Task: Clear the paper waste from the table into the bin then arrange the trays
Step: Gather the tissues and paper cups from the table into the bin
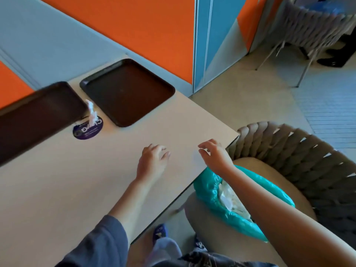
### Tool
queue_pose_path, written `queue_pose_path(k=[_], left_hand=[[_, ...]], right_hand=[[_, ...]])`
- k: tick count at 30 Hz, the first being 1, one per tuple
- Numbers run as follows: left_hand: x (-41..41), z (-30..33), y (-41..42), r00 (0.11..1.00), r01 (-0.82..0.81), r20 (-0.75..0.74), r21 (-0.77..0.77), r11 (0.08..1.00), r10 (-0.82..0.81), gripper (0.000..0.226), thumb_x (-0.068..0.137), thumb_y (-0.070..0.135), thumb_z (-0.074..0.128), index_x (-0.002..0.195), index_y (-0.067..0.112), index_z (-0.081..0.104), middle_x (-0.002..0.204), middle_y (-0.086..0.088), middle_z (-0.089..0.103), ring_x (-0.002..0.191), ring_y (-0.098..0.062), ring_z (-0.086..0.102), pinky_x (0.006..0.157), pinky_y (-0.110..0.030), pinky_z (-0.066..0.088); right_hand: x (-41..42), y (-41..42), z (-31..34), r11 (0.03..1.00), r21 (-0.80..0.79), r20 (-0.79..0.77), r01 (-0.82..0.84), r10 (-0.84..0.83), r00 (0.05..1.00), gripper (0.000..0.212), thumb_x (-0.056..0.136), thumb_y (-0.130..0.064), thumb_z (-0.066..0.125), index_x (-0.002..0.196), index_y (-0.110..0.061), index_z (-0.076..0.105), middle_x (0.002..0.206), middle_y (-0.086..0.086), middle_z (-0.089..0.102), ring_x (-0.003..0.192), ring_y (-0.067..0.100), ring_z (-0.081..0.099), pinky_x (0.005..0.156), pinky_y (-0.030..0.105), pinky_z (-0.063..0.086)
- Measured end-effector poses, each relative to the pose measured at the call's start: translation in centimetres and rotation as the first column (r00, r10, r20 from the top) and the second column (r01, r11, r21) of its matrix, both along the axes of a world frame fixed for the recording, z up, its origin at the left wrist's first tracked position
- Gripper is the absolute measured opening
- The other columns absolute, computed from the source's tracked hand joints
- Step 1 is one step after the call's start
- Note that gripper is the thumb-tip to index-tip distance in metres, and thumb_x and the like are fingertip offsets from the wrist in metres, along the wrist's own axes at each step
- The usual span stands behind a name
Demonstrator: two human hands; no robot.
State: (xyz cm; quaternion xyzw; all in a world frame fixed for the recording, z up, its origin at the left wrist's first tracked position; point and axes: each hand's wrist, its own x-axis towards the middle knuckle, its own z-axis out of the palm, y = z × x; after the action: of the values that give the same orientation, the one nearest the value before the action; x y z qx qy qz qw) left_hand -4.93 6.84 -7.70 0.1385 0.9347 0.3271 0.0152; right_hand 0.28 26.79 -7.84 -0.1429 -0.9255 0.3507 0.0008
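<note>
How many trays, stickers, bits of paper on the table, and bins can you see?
Brown trays: 2, left tray and right tray
Purple stickers: 1
White paper on the table: 1
Bins with a teal liner: 1
Total: 5

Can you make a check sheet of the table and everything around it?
Surface: beige table with a round purple sticker.
Job's things: two brown trays, one flat, one tilted at left; paper scrap between them; bin with teal liner, on a chair seat, holds paper.
Clutter: nothing seen.
Hands: left hand and right hand over the table, fingers loosely curled, holding nothing.
Cables: nothing seen.
Surroundings: woven chair, orange and blue walls.
</note>
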Motion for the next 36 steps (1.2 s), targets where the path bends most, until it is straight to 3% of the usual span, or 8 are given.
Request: queue_pose_path(k=[9,18,24,27,31,36], left_hand=[[-7.2,1.1,-10.3,0.991,-0.131,-0.039,-0.043,0.991,0.129,0.027,0.084,0.019,0.064,0.108,0.006,0.063,0.112,-0.012,0.059,0.110,-0.029,0.048,0.094,-0.037,0.041],[-15.2,0.1,-18.1,0.970,-0.235,-0.074,-0.052,0.971,0.231,0.038,0.081,0.018,0.067,0.116,0.006,0.059,0.124,-0.014,0.054,0.118,-0.032,0.045,0.094,-0.045,0.044],[-20.0,-1.4,-20.7,0.981,-0.166,-0.127,-0.127,0.978,0.150,0.056,0.080,0.014,0.067,0.133,0.016,0.047,0.132,-0.006,0.050,0.120,-0.025,0.044,0.098,-0.034,0.038],[-22.0,-2.6,-21.3,0.995,-0.093,-0.055,-0.207,0.974,0.084,0.060,0.083,0.017,0.065,0.138,0.015,0.040,0.144,-0.005,0.038,0.129,-0.027,0.036,0.102,-0.038,0.037],[-23.4,-4.0,-21.4,0.999,-0.021,-0.043,-0.301,0.953,0.009,0.051,0.088,0.020,0.058,0.136,0.011,0.042,0.152,-0.004,0.026,0.135,-0.029,0.028,0.105,-0.043,0.035],[-24.5,-5.2,-22.0,0.993,-0.039,-0.118,-0.255,0.966,0.009,0.036,0.087,0.001,0.051,0.123,0.005,0.056,0.132,-0.011,0.053,0.117,-0.037,0.046,0.095,-0.046,0.041]], right_hand=[[-8.0,-10.0,0.1,0.985,-0.063,-0.040,-0.162,0.159,0.986,0.021,0.091,-0.016,0.054,0.108,-0.009,0.065,0.114,0.010,0.060,0.116,0.027,0.047,0.098,0.033,0.035],[-14.2,-18.3,-0.4,0.931,0.012,0.059,-0.365,0.364,0.929,0.032,0.094,-0.023,0.050,0.124,-0.014,0.056,0.140,0.006,0.046,0.131,0.024,0.035,0.109,0.037,0.029],[-18.3,-22.0,-0.5,0.905,0.043,0.068,-0.423,0.420,0.905,0.033,0.095,-0.022,0.047,0.127,-0.016,0.053,0.143,0.003,0.041,0.134,0.020,0.031,0.113,0.037,0.030],[-19.3,-23.2,-1.2,0.883,0.078,0.066,-0.462,0.458,0.887,0.037,0.095,-0.028,0.047,0.130,-0.019,0.050,0.147,0.002,0.036,0.137,0.021,0.027,0.114,0.040,0.029],[-19.1,-24.4,-2.8,0.801,0.087,0.158,-0.592,0.576,0.802,0.054,0.092,-0.044,0.044,0.142,-0.026,0.033,0.157,-0.006,0.011,0.146,0.015,0.002,0.119,0.040,0.015],[-19.4,-25.1,-4.2,0.727,0.154,0.253,-0.669,0.625,0.738,0.065,0.094,-0.045,0.042,0.148,-0.028,0.010,0.157,-0.007,-0.011,0.144,0.013,-0.017,0.112,0.038,-0.011]])
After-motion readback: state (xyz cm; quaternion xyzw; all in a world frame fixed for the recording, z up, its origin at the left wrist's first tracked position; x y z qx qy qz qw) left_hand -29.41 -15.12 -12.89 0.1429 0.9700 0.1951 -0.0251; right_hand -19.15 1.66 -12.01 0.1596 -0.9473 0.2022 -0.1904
